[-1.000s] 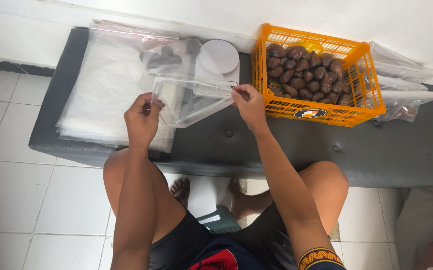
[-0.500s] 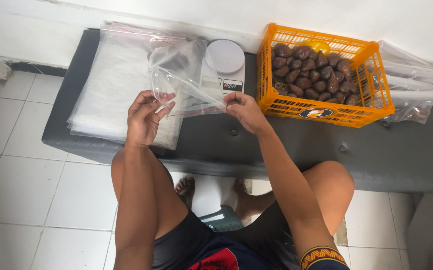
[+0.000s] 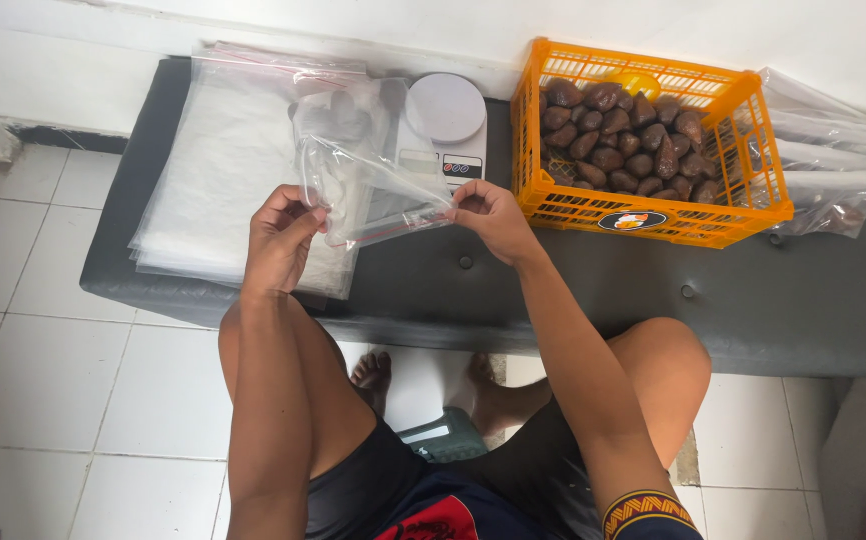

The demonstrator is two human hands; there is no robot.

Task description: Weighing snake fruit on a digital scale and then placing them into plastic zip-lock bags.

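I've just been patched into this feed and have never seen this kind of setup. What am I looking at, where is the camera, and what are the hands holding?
There is no machine here: these are a person's two bare hands, filmed by one camera worn on the head and looking down. The knees and feet at the bottom belong to the same seated person.

In front lies a dark grey padded bench. On it, from left to right, sit a stack of clear plastic bags, a small white kitchen scale and an orange plastic crate full of brown scaly fruits. More clear bags lie to the right of the crate.

The left hand and the right hand each pinch one end of a clear zip bag, holding it stretched between them above the bench.
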